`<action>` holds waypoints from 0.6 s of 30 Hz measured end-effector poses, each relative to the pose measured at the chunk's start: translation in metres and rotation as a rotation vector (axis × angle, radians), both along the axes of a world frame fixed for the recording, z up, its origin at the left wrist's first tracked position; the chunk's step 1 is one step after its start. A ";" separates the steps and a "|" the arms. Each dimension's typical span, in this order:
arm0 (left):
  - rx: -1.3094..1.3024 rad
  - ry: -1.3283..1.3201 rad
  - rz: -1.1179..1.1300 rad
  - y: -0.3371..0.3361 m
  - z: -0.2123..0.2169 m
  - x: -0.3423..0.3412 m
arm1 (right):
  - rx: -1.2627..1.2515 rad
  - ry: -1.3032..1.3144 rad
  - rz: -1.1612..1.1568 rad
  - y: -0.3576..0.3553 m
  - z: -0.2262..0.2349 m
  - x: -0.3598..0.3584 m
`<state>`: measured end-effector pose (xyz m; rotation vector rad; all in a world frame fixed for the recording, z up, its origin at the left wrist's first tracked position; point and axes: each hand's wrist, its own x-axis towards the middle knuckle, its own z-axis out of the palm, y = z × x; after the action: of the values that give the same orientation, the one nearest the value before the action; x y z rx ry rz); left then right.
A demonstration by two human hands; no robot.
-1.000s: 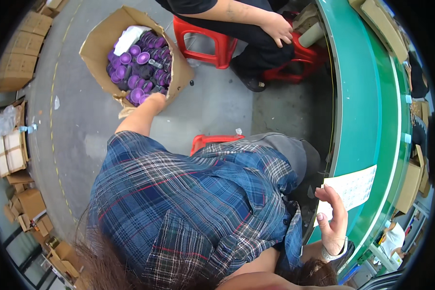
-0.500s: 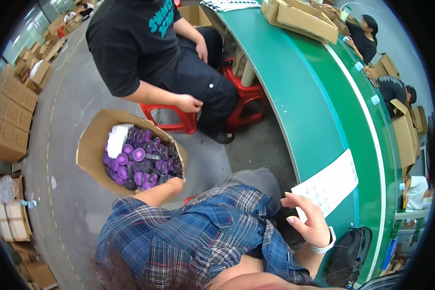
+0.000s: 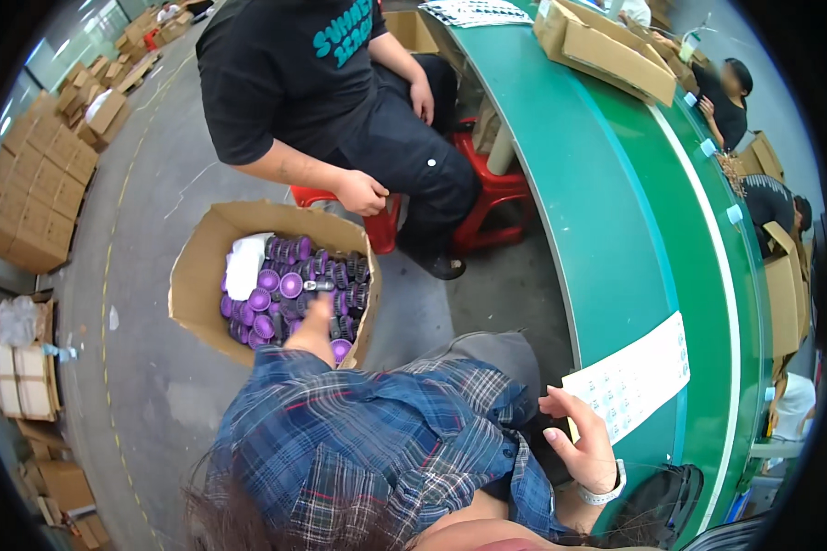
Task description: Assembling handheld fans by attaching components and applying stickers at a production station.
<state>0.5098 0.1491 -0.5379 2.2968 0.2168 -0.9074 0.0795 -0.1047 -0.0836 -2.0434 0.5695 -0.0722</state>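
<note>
My left hand (image 3: 314,320) reaches over a cardboard box (image 3: 196,289) on the floor. Its fingers are smeared by motion, close to a black piece with a shiny top (image 3: 318,286); I cannot make out whether they touch it. Piled in the box are many purple round ribbed pieces (image 3: 290,285) and black ribbed ones (image 3: 338,275), with a crumpled white sheet (image 3: 244,266) lying on top. By the green table, my right hand (image 3: 586,444) is held with fingers apart and nothing in it. It is beside a white printed sheet (image 3: 636,381), its fingertips overlapping the sheet's near edge.
A seated person (image 3: 285,101) on a red stool (image 3: 381,225) is beyond the box. The green table (image 3: 570,184) curves along the right, bearing an open carton (image 3: 602,50). A black bag (image 3: 663,500) is near my right wrist. Stacked cartons (image 3: 37,188) stand at left.
My left hand has moved from the box's near right edge inward over the pieces. My right hand keeps its pose by the sheet. The whole view has shifted slightly.
</note>
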 end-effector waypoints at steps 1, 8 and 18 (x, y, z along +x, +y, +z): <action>-0.113 0.193 -0.146 -0.026 0.005 -0.037 | -0.006 0.011 0.015 -0.001 -0.006 0.007; -0.011 -0.049 0.065 -0.071 0.025 -0.012 | -0.086 0.020 -0.085 -0.005 -0.008 -0.020; -0.738 0.069 -0.373 -0.086 0.100 -0.093 | -0.008 0.121 -0.057 -0.001 -0.005 -0.007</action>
<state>0.4165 0.0634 -0.4384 1.6326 -0.4649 -1.0308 0.0723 -0.1058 -0.0890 -2.0489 0.7035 0.0158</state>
